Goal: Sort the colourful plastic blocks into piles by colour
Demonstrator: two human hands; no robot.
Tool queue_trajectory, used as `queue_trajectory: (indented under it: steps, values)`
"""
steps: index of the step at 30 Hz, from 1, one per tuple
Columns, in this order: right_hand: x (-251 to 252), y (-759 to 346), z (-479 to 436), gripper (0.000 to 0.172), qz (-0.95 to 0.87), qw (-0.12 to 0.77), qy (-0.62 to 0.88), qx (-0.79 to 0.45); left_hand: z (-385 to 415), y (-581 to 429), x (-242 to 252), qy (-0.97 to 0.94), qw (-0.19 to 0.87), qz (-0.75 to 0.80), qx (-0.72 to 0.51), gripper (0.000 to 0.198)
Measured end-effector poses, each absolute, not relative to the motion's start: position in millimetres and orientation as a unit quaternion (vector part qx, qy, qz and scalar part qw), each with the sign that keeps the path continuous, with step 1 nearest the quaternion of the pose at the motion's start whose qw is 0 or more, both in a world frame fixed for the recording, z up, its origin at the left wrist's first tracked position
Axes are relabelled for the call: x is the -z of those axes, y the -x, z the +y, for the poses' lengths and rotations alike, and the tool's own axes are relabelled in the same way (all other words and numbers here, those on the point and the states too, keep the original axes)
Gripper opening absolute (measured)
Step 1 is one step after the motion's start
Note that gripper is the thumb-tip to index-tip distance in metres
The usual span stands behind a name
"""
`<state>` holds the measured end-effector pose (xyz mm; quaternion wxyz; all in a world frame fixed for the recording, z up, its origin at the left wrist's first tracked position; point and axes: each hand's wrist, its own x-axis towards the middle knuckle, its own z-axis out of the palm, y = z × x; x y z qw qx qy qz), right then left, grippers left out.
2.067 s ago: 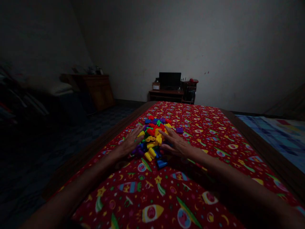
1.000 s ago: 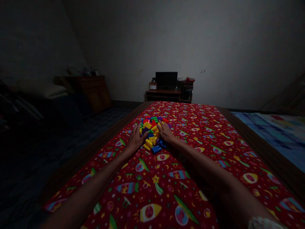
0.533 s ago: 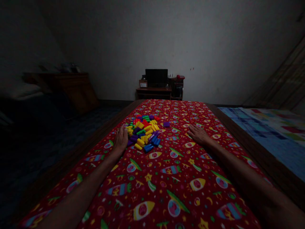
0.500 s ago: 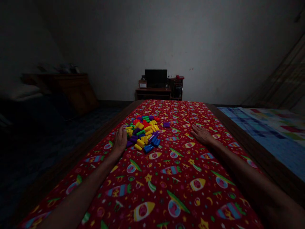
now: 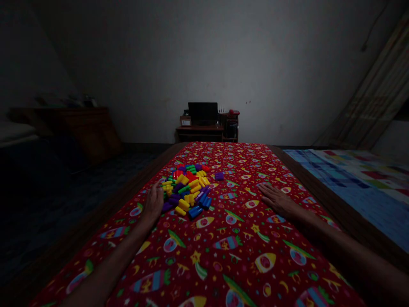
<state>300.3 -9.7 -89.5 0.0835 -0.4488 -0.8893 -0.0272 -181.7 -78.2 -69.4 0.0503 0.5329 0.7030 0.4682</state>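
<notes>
A heap of plastic toy blocks in yellow, purple, blue, green and red lies on a red cloth printed with rockets and stars. Along the heap's left edge rests my left hand, open, its fingers close together against or just beside the outer blocks; the fingertips are partly hard to make out. My right hand lies flat on the cloth, well to the right of the heap, open with fingers stretched and nothing under them that shows. One purple block sits apart, between the heap and my right hand.
Brown surface borders the cloth on both sides. Beyond the far end stands a small desk with a black monitor. A wooden cabinet is at left; a checked blue sheet spreads at right.
The view has tilted, so the scene sits lower and slightly left. My right hand has shifted a little nearer to me on the cloth. My left hand stays beside the heap.
</notes>
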Motion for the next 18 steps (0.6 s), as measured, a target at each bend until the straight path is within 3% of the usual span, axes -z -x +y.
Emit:
queue_trajectory:
  steps: [4, 8, 13, 18]
  values:
    - [77.8, -328.1, 14.2, 0.055, -0.853, 0.071, 0.511, 0.082, -74.2, 179.5, 70.0, -0.523, 0.049, 0.7, -0.484, 0.048]
    - [55.4, -280.8, 59.5, 0.057, -0.848, 0.09, 0.505, 0.133, -75.3, 180.6, 69.5, -0.525, 0.071, 0.69, -0.493, 0.05]
    - [62.0, -219.2, 100.1, 0.058, -0.879, 0.046, 0.466, 0.087, -80.9, 193.5, 76.3, -0.514, 0.101, 0.675, -0.52, 0.049]
    - [80.7, -279.7, 121.2, 0.057, -0.837, 0.046, 0.539, 0.081, -77.4, 205.1, 89.2, -0.473, 0.131, 0.661, -0.567, 0.049]
